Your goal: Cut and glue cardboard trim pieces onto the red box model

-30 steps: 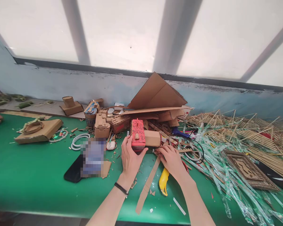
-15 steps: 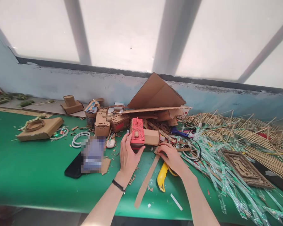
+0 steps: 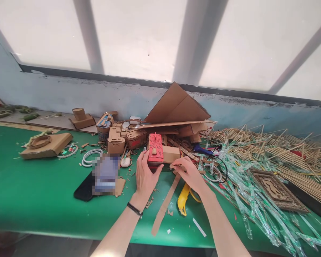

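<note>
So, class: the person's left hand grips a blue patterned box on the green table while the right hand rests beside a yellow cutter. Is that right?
Not quite. The head view shows the box in the left hand is red, not blue. The rest holds: green table, right hand beside the yellow cutter.

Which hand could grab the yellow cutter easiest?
Probably the right hand. The yellow cutter lies on the green table just below its wrist. The left hand is busy gripping the red box and sits farther away.
</note>
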Tool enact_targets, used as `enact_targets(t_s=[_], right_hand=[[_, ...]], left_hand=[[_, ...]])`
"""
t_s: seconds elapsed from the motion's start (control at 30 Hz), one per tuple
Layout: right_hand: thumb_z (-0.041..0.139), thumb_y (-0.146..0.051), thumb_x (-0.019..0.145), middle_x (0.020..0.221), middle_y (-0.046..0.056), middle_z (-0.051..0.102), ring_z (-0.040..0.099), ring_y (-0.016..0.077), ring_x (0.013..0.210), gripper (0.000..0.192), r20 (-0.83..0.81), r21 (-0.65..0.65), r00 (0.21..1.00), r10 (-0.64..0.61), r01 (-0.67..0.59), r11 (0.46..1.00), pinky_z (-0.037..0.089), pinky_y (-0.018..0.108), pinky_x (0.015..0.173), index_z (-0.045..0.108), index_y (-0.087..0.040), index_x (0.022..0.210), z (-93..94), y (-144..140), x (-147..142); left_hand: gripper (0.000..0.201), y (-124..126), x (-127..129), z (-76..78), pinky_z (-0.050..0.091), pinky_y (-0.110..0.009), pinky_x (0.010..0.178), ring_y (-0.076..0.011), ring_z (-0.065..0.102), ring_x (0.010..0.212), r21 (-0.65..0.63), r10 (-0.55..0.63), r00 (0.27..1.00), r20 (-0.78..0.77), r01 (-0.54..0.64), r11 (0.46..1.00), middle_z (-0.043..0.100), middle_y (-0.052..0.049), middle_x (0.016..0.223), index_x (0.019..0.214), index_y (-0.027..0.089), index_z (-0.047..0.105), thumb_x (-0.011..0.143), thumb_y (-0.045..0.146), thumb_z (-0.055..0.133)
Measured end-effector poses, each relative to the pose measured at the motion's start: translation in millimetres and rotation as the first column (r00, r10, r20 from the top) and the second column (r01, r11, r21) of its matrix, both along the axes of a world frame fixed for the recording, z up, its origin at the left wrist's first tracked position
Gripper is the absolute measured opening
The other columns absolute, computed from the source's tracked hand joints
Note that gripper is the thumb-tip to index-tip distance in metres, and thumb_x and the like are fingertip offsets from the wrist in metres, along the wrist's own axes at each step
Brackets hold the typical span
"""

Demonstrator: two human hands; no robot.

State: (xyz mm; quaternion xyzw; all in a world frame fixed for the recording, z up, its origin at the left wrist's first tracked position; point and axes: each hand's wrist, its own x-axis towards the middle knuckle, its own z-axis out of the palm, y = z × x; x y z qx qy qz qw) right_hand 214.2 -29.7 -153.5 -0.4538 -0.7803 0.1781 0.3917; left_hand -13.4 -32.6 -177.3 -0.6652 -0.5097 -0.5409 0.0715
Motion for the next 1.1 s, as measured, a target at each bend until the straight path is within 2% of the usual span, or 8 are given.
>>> enact_targets(t_s=[0.2,0.3,0.37,0.47,0.57,0.7,0.9,1.1], right_hand=[[0.049,-0.031,0.108,0.119,0.008,0.079,0.074,0.0254,0.108,0.028,-0.018,0.093,0.998,-0.055,0.057,0.994,0.063,0.041,0.092,0.075,-0.029,0.120,-8.0,-11.9,-17.0],[0.048,-0.035,0.109,0.128,0.009,0.076,0.074,0.0251,0.111,0.031,-0.056,0.136,0.968,-0.244,0.250,0.959,0.062,0.040,0.092,0.072,-0.027,0.127,-9.7,-18.8,3.8],[0.043,-0.038,0.110,0.125,0.013,0.076,0.073,0.0270,0.108,0.034,-0.092,0.157,0.896,-0.434,0.444,0.882,0.059,0.043,0.090,0.070,-0.022,0.125,-12.6,-23.7,25.0],[0.045,-0.042,0.108,0.112,0.015,0.077,0.071,0.0299,0.096,0.036,-0.051,0.166,0.790,-0.611,0.610,0.775,0.055,0.044,0.082,0.071,-0.019,0.118,-22.4,-34.0,49.3],[0.054,-0.044,0.104,0.099,0.010,0.078,0.069,0.0278,0.083,0.030,0.081,0.164,0.781,-0.619,0.602,0.782,0.049,0.040,0.073,0.074,-0.023,0.111,-37.3,-46.7,54.0],[0.055,-0.045,0.103,0.106,0.010,0.079,0.068,0.0297,0.090,0.031,0.308,0.239,0.736,-0.603,0.553,0.798,0.045,0.038,0.070,0.076,-0.027,0.118,-59.4,-54.5,48.4],[0.053,-0.047,0.106,0.113,0.011,0.079,0.067,0.0311,0.098,0.034,0.396,0.293,0.692,-0.603,0.527,0.798,0.047,0.039,0.072,0.077,-0.026,0.117,-72.5,-44.6,55.6],[0.049,-0.043,0.109,0.115,0.012,0.079,0.068,0.0311,0.100,0.034,0.442,0.292,0.681,-0.584,0.506,0.811,0.049,0.040,0.074,0.077,-0.024,0.117,-59.7,-49.7,56.1]], left_hand=[[0.076,-1.9,-2.8,8.9,0.054,-0.056,0.111,-0.0381,0.056,0.142,0.077,0.037,0.998,-0.045,-0.033,0.997,0.053,-0.026,0.151,0.159,0.017,0.034,0.098,0.038,0.074],[0.064,-16.1,-5.5,18.3,0.054,-0.055,0.112,-0.0361,0.060,0.137,0.197,0.055,0.995,-0.087,-0.037,0.980,0.059,-0.022,0.145,0.153,0.020,0.041,0.098,0.030,0.073],[0.052,-30.1,-3.8,23.5,0.059,-0.043,0.104,-0.0276,0.070,0.122,0.215,-0.058,0.987,-0.151,0.090,0.972,0.069,-0.015,0.131,0.147,0.023,0.047,0.100,0.020,0.068],[0.034,-48.1,7.6,29.5,0.063,-0.028,0.078,-0.0179,0.078,0.089,-0.097,-0.271,0.897,-0.350,0.253,0.963,0.078,-0.005,0.114,0.135,0.026,0.059,0.104,0.014,0.054],[0.041,-54.8,25.1,35.4,0.058,-0.029,0.056,-0.0207,0.079,0.073,-0.478,-0.257,0.838,-0.482,-0.006,0.878,0.078,-0.006,0.117,0.141,0.027,0.064,0.105,0.015,0.051],[0.052,-51.1,41.4,39.3,0.063,-0.035,0.062,-0.0300,0.082,0.077,-0.628,-0.232,0.815,-0.531,-0.194,0.753,0.080,-0.012,0.108,0.156,0.029,0.057,0.105,0.020,0.056],[0.042,-44.6,40.9,31.8,0.066,-0.040,0.064,-0.0329,0.083,0.080,-0.593,-0.156,0.915,-0.371,-0.105,0.798,0.082,-0.015,0.117,0.143,0.023,0.070,0.103,0.019,0.061],[0.029,-40.8,36.5,33.0,0.067,-0.028,0.083,-0.0203,0.083,0.099,-0.477,-0.208,0.953,-0.219,0.081,0.875,0.083,-0.003,0.120,0.126,0.027,0.078,0.107,0.022,0.058]])
